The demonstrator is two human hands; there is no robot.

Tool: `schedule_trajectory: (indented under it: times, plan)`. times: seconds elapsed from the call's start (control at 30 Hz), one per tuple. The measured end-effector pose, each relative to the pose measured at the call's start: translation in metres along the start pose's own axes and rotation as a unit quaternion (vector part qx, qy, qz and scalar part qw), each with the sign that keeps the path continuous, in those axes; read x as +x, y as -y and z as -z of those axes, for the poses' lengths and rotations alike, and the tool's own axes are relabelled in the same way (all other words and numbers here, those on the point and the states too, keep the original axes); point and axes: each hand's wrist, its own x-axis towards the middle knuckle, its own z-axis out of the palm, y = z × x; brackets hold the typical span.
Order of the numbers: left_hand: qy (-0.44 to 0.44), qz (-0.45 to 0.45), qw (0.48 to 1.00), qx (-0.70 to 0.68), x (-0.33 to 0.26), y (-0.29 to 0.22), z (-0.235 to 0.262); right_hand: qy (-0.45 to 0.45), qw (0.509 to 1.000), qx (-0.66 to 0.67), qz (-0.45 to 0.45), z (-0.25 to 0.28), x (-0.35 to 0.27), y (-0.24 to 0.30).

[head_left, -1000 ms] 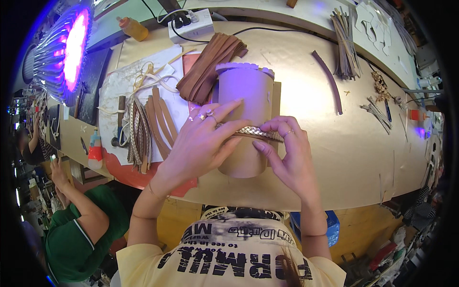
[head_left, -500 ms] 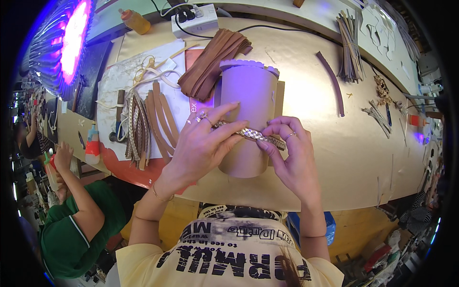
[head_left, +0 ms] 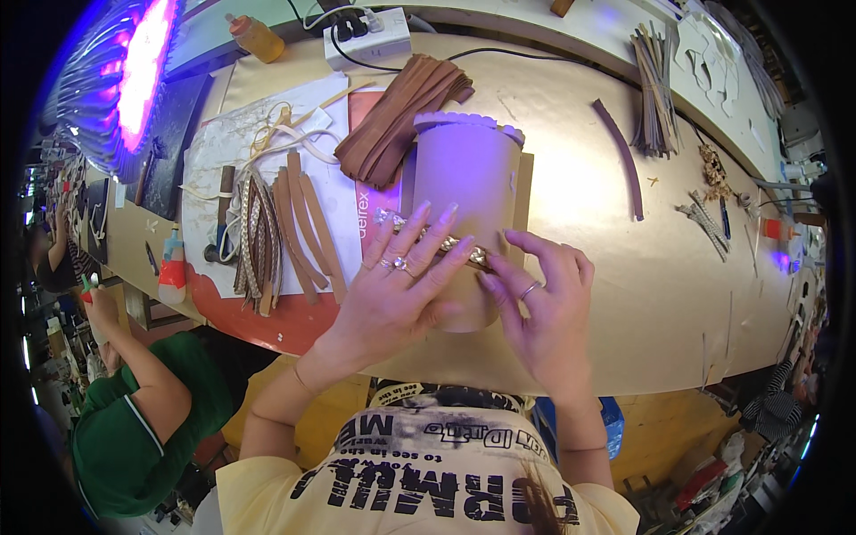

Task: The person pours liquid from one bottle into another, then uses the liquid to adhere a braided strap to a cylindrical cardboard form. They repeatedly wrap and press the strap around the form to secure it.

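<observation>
Both hands have slid slightly down the tube since a second ago, keeping the braid pinned. Left hand (head_left: 397, 290) lies flat, fingers spread, pressing a narrow glittering braided strip (head_left: 446, 242) against the pale cylindrical tube (head_left: 464, 178) lying on the workbench (head_left: 624, 294). Right hand (head_left: 544, 303) pinches the strip's end with its fingertips. Just left of the tube lie brown leather strips (head_left: 299, 223) and a stacked bundle of brown strips (head_left: 397, 120). A curved dark strip (head_left: 621, 156) lies apart on the right. Behind, a white power strip (head_left: 366, 37) sits by an orange bottle (head_left: 256, 36). Another person in a green shirt (head_left: 134, 428) works at lower left.
</observation>
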Motion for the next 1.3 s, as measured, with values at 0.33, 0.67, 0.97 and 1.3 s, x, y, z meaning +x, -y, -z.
schedule_trajectory:
  times: [0.33, 0.67, 0.97, 1.3]
  plan:
    - [-0.057, 0.044, 0.979, -0.191, -0.017, -0.003, -0.043, 0.035, 0.968, 0.244, -0.04, -0.046, -0.044, 0.009]
    - [-0.155, 0.117, 0.949, -0.248, -0.012, -0.015, -0.06, 0.014, 0.941, 0.325, -0.088, -0.07, -0.063, 0.005]
    - [-0.17, 0.171, 0.928, -0.283, -0.011, -0.021, -0.065, 0.023, 0.918, 0.367, -0.151, -0.07, -0.067, 0.005]
    - [-0.138, 0.2, 0.935, -0.259, -0.015, -0.022, -0.07, 0.062, 0.935, 0.298, -0.18, -0.078, -0.076, -0.007]
